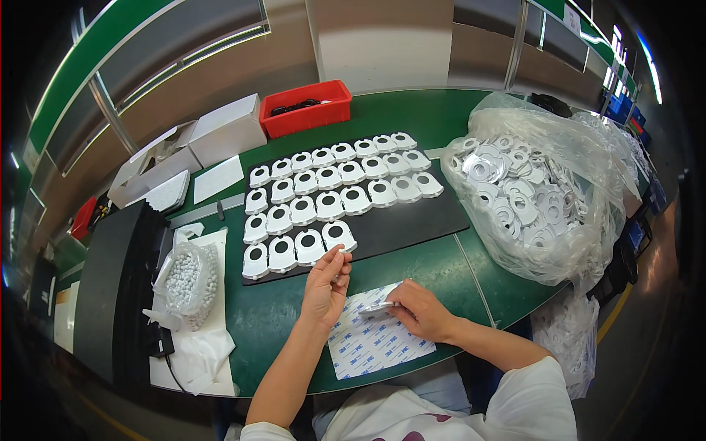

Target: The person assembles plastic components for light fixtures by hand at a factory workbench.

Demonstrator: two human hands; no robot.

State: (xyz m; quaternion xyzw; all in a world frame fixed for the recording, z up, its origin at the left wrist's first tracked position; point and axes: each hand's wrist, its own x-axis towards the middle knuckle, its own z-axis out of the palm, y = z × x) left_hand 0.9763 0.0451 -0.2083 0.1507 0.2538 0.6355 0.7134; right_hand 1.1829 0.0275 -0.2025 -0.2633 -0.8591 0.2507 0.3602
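My left hand [326, 288] is closed, its fingertips pinched at the front edge of a black mat [412, 225]. What they hold is too small to make out. Just beyond them lies the last white plate with a round hole [338, 234] in the nearest row. Several rows of such plates cover most of the mat, some with black centres, some with pale ones. My right hand [421, 312] grips a flat white plate [376, 309], tilted nearly edge-on, above a white sheet with blue print [382, 349]. That sheet lies at the table's front edge.
On the right, a large clear plastic bag [588, 239] holds many loose white ring-shaped plates [518, 187]. At left stands an open bag of small white beads [190, 279], beside stacked black sheets [110, 294]. Behind are a red bin [307, 110] and white boxes [228, 131].
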